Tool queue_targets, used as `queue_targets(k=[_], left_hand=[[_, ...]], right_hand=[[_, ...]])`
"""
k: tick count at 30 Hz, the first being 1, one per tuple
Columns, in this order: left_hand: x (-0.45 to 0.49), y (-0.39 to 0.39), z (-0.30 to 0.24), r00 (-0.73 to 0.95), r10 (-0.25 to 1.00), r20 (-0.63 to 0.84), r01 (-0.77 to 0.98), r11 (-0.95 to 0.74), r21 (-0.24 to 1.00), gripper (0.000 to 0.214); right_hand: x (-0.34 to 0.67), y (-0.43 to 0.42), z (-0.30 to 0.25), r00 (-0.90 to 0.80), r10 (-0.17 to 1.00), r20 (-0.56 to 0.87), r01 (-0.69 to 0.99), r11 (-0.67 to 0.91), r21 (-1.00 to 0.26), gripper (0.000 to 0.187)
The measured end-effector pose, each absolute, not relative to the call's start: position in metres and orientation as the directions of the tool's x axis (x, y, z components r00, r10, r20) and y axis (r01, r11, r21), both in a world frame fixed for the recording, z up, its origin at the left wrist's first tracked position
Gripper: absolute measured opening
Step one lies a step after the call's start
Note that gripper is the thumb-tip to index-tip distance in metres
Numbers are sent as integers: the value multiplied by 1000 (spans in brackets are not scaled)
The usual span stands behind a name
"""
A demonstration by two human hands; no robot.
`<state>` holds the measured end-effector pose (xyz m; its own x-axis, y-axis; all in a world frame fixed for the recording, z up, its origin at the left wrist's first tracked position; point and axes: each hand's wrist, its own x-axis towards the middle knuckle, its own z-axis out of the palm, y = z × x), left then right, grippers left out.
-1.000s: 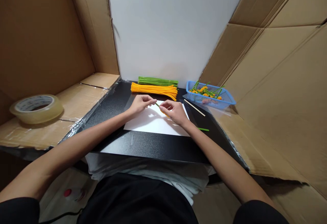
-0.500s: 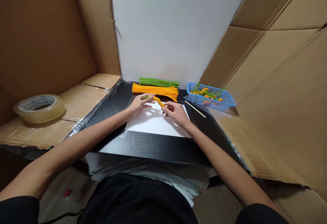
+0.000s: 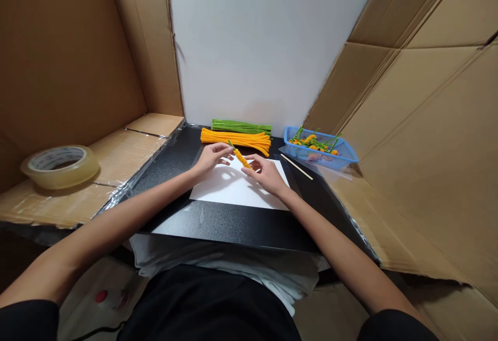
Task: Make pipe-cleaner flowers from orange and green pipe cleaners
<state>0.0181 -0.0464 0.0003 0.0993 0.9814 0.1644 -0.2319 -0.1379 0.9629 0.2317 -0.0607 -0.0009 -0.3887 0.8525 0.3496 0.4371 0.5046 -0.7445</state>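
A coiled orange pipe cleaner with a green pipe-cleaner stem at its upper end is held slanting above a white sheet of paper. My right hand pinches the lower end of the coil between thumb and fingers. My left hand is beside the upper end, fingers spread apart, fingertips close to the base of the stem; whether they touch it is hard to tell. Just beyond the hands lie a bundle of orange pipe cleaners and a bundle of green pipe cleaners.
At the back right, a blue mesh basket holds several orange-and-green pieces. A thin wooden stick lies on the black table right of the paper. Left stands a roll of clear tape on cardboard. Cardboard walls flank both sides.
The coil has turned steeper, and its green stem now points up and away instead of left into my left hand. The left fingers have come off the stem; the right hand keeps its pinch.
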Motion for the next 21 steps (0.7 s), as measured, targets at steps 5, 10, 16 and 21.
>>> queue_targets(k=[5, 10, 16, 21], left_hand=[[30, -58, 0, 268, 926, 264, -106, -244, 964, 44], [34, -57, -4, 230, 934, 275, -123, -252, 960, 45], [12, -35, 7, -212, 974, 78, -466, -171, 868, 25], [-5, -25, 13, -375, 926, -48, -490, -154, 858, 13]], right_hand=[[231, -65, 1, -463, 829, 314, 375, 504, -778, 21], [230, -65, 0, -497, 830, 254, 351, 459, -816, 28], [243, -54, 6, -422, 893, 156, 300, 300, -906, 40], [252, -48, 13, -283, 955, 89, 97, 121, -988, 38]])
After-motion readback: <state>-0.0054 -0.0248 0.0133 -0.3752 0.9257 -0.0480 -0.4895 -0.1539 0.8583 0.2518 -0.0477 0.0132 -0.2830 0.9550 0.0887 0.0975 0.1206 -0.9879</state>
